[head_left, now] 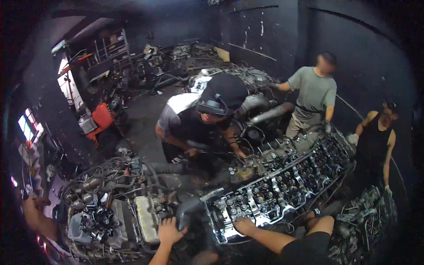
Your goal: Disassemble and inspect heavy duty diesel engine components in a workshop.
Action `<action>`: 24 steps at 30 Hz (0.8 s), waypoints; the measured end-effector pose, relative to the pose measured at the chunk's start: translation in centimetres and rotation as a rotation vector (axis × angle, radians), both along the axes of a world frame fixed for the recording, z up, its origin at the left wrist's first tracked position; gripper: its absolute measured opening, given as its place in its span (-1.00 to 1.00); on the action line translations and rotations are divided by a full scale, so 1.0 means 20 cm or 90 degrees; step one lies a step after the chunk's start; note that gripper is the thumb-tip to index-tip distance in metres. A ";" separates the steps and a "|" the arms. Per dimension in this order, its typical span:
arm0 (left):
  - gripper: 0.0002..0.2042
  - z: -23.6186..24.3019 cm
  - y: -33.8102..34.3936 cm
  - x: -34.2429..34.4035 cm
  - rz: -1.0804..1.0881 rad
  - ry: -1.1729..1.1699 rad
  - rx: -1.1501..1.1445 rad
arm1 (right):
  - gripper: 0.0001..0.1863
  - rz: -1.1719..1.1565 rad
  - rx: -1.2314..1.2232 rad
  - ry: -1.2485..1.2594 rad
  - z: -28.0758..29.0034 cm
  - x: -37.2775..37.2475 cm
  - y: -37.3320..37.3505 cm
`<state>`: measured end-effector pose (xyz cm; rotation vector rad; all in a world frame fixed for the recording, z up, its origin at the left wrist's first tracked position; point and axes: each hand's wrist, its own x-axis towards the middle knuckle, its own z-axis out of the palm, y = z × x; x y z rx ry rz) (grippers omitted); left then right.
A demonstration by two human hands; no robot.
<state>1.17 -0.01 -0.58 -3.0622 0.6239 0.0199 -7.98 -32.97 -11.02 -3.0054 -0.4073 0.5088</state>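
Engine (274, 190), long and with its top open, lies just beyond the right hand (244, 226) and stretches away to the right of its fingers, showing rows of dark, oily springs and bright metal bridges. The right fingers are bent close together at the engine's near left corner; whether they grip anything small, I cannot tell. The left hand (170, 232) is spread palm down with its thumb held wide from the fingers, and it has nothing in its grasp. Its fingers lie at the edge of a cream-coloured cover (145, 216) on a second engine (119, 185), which spreads out left of and beyond them. A dark, thick pipe (187, 212) stands just past the left thumb, between the two hands. Farther left of those fingers are a heap of small dark parts (101, 218) and a clear plastic tub (76, 225).

Across from both hands, a person in a black cap (190, 115) leans over the open engine's far side. Beyond the right fingers, at the engine's far end, stand a person in a grey-green T-shirt (313, 88) and one in a black tank top (375, 141). An orange machine (104, 117) sits well beyond the left hand.
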 end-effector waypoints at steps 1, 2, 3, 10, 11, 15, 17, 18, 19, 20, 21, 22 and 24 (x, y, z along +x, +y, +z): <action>-0.29 -0.01 -0.01 0.01 0.005 -0.004 0.003 | -0.69 -0.015 0.020 -0.035 0.00 -0.01 -0.01; -0.29 -0.02 -0.05 0.03 -0.006 -0.007 0.003 | -0.70 -0.063 0.047 -0.087 -0.07 -0.02 -0.04; -0.33 -0.04 -0.04 0.04 0.029 0.023 -0.026 | -0.73 -0.049 0.057 -0.148 0.01 -0.01 -0.03; -0.26 -0.10 0.08 0.06 0.033 -0.026 -0.035 | -0.64 -0.287 0.225 -0.073 0.47 -0.28 -0.03; -0.26 -0.09 0.05 0.06 0.018 -0.021 -0.033 | -0.61 -0.289 0.190 -0.093 0.52 -0.39 -0.06; -0.25 -0.06 -0.04 0.06 0.037 0.013 -0.042 | -0.62 -0.377 0.164 -0.144 0.32 -0.80 -0.18; -0.23 -0.14 0.00 0.07 0.059 0.027 -0.083 | -0.64 -0.408 0.062 -0.116 0.20 -0.90 -0.23; -0.23 -0.16 0.02 0.06 0.053 0.022 -0.086 | -0.64 -0.414 0.060 -0.123 0.25 -0.89 -0.24; -0.25 -0.17 0.05 0.05 0.042 -0.019 -0.049 | -0.64 -0.457 0.104 -0.128 0.30 -0.87 -0.24; -0.26 -0.15 0.05 0.05 0.022 -0.054 -0.013 | -0.63 -0.509 0.146 -0.129 0.37 -0.86 -0.24; -0.25 -0.02 -0.03 0.00 0.040 0.004 -0.047 | -0.63 -0.523 0.142 -0.135 0.40 -0.85 -0.27; -0.25 -0.08 -0.01 0.02 0.026 0.002 -0.051 | -0.64 -0.536 0.162 -0.147 0.43 -0.85 -0.29; -0.22 -0.16 0.09 0.05 0.025 -0.073 -0.005 | -0.64 -0.540 0.188 -0.171 0.46 -0.81 -0.33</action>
